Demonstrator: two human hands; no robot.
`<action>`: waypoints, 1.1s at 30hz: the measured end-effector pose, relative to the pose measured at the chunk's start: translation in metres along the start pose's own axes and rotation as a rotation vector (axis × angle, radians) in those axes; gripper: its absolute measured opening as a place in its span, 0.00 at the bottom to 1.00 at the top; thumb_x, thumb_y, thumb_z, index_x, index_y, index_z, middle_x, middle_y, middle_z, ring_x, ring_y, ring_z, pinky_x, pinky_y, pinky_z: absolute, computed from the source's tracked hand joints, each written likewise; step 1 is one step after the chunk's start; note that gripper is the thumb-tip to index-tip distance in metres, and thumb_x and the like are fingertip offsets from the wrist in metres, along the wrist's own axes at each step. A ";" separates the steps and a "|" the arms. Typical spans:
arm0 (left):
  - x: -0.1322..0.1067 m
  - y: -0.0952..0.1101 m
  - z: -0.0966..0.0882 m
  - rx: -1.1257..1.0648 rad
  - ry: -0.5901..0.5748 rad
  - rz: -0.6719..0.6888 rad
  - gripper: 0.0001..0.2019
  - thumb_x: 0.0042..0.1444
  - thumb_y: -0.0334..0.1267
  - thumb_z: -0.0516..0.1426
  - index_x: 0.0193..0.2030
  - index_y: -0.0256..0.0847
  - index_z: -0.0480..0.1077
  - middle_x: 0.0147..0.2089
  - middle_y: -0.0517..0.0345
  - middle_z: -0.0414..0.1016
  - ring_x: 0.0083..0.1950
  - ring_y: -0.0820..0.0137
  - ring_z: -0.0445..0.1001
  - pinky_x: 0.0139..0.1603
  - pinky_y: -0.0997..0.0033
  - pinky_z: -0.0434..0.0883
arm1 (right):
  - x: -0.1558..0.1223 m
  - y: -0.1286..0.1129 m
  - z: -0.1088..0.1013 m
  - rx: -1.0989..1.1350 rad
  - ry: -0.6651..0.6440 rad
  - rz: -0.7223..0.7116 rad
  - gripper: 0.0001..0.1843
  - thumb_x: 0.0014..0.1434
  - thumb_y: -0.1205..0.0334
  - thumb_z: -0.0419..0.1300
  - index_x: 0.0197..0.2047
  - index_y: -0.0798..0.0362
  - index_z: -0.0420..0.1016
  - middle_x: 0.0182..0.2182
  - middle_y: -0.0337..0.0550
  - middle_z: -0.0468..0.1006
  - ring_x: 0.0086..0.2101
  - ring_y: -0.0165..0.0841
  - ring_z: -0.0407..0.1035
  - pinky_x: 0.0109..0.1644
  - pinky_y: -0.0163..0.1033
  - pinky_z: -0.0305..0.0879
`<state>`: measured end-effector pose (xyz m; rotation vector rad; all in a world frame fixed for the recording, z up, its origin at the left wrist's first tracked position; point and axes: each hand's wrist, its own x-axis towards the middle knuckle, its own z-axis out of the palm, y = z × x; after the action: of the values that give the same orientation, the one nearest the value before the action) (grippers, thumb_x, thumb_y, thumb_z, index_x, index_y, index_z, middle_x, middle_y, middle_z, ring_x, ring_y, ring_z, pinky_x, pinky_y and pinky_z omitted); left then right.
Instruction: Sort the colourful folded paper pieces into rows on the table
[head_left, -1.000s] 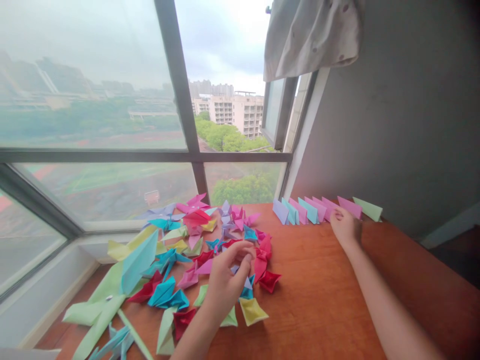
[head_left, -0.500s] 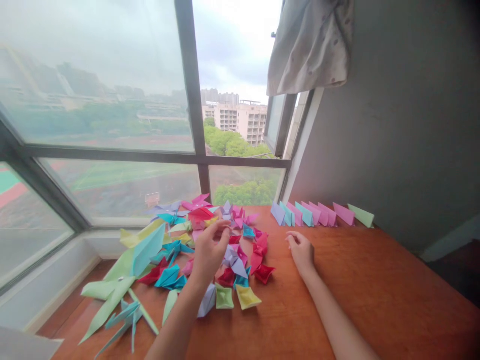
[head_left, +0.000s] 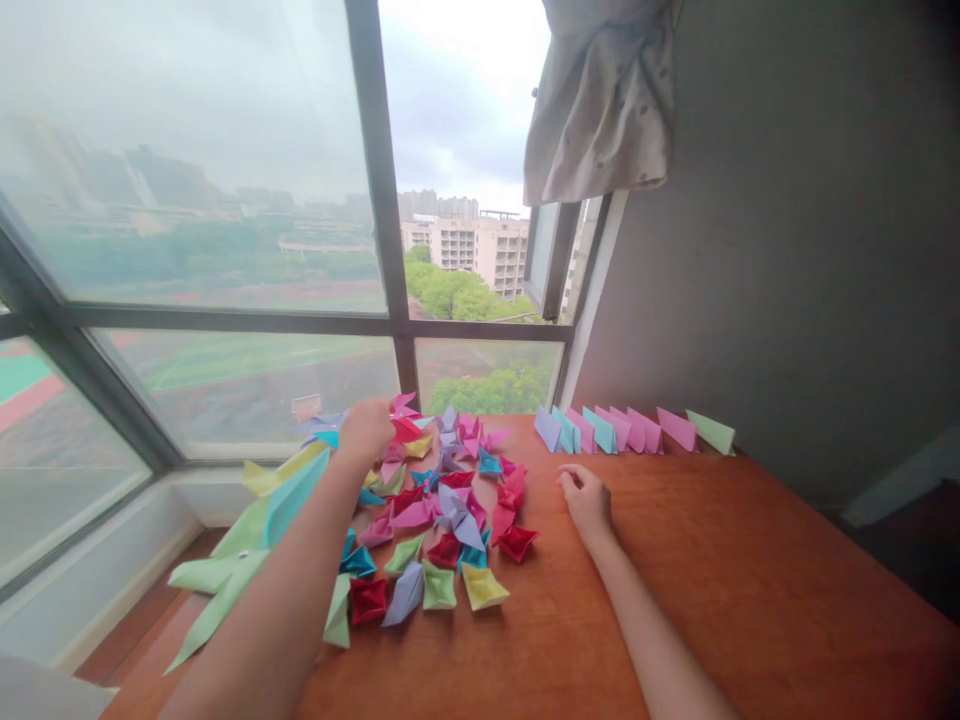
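A heap of folded paper pieces (head_left: 442, 505) in red, pink, blue, purple, green and yellow lies on the wooden table (head_left: 712, 590). My left hand (head_left: 367, 428) reaches over the far left of the heap, fingers curled down onto a red and pink piece (head_left: 403, 428); what it grips is hidden. My right hand (head_left: 583, 497) rests on the table just right of the heap, fingers loosely curled, nothing visible in it. A row of folded pink, teal and green triangles (head_left: 630, 428) stands along the table's far edge.
Larger light green and teal folded sheets (head_left: 247, 540) lie at the table's left edge. A big window (head_left: 225, 250) with a dark frame runs behind the table. A grey wall (head_left: 787, 250) closes the right side, with a curtain (head_left: 600, 100) bunched above.
My left hand has travelled from the near middle of the heap to its far left side. My right hand came back from the row of triangles and settled beside the heap.
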<state>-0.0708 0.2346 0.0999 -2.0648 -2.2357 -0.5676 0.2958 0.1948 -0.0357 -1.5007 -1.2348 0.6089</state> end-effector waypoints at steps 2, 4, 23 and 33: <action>0.002 -0.003 0.000 0.006 -0.052 0.026 0.16 0.63 0.42 0.57 0.55 0.37 0.68 0.54 0.52 0.72 0.49 0.62 0.74 0.48 0.56 0.75 | 0.001 0.001 -0.001 0.038 -0.002 0.007 0.16 0.48 0.52 0.55 0.32 0.52 0.79 0.27 0.44 0.80 0.29 0.38 0.72 0.31 0.38 0.65; 0.002 -0.001 -0.002 0.005 -0.061 0.049 0.14 0.63 0.42 0.57 0.52 0.37 0.70 0.51 0.52 0.73 0.47 0.63 0.75 0.46 0.59 0.75 | 0.002 0.001 -0.001 0.084 0.000 0.025 0.18 0.48 0.51 0.56 0.33 0.53 0.79 0.26 0.44 0.80 0.26 0.36 0.71 0.28 0.37 0.63; -0.116 0.120 -0.006 -0.025 0.228 0.646 0.08 0.62 0.30 0.54 0.36 0.43 0.73 0.36 0.55 0.77 0.40 0.62 0.70 0.42 0.63 0.68 | -0.024 -0.065 -0.014 0.464 -0.386 -0.192 0.19 0.56 0.52 0.63 0.50 0.49 0.75 0.50 0.49 0.75 0.41 0.34 0.70 0.35 0.34 0.68; -0.123 0.121 0.006 -0.266 0.165 0.669 0.08 0.63 0.32 0.53 0.43 0.43 0.73 0.47 0.51 0.76 0.47 0.60 0.70 0.49 0.58 0.69 | -0.038 -0.073 0.002 0.492 -0.488 -0.278 0.07 0.57 0.57 0.64 0.35 0.50 0.79 0.38 0.45 0.78 0.42 0.36 0.73 0.46 0.40 0.71</action>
<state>0.0621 0.1242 0.0881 -2.5717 -1.3063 -0.9462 0.2531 0.1545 0.0221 -0.7741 -1.4894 1.0396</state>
